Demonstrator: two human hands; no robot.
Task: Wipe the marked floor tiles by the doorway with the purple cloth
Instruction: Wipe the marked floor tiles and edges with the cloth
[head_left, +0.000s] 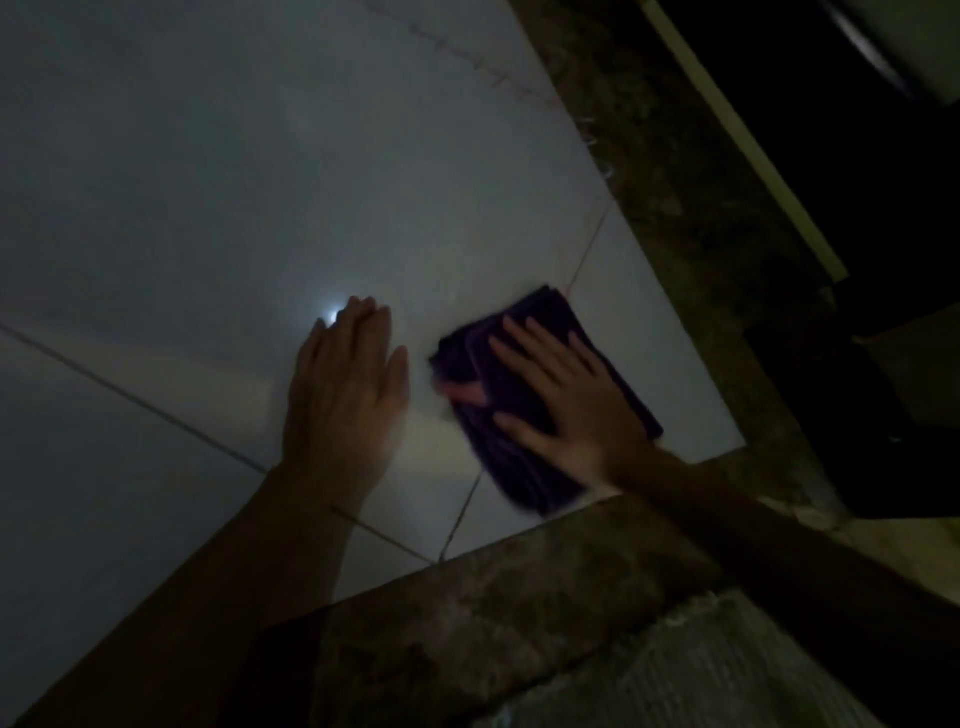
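The scene is dim. A folded purple cloth (524, 457) lies flat on the pale floor tiles (218, 171) near the right edge of the tiled area. My right hand (566, 395) presses down on the cloth with fingers spread, blurred by motion. My left hand (345, 384) rests palm-down on the bare tile just left of the cloth, fingers together, holding nothing. Faint reddish pen marks (587, 254) run along a tile joint just above the cloth, and more scribbles (498, 78) show near the top edge.
A dark mottled stone threshold (670, 171) borders the tiles on the right and another strip (493, 613) runs along the bottom. Beyond it lie a pale door frame strip (748, 150) and darkness. A small bright light reflection (330, 314) shines by my left fingertips.
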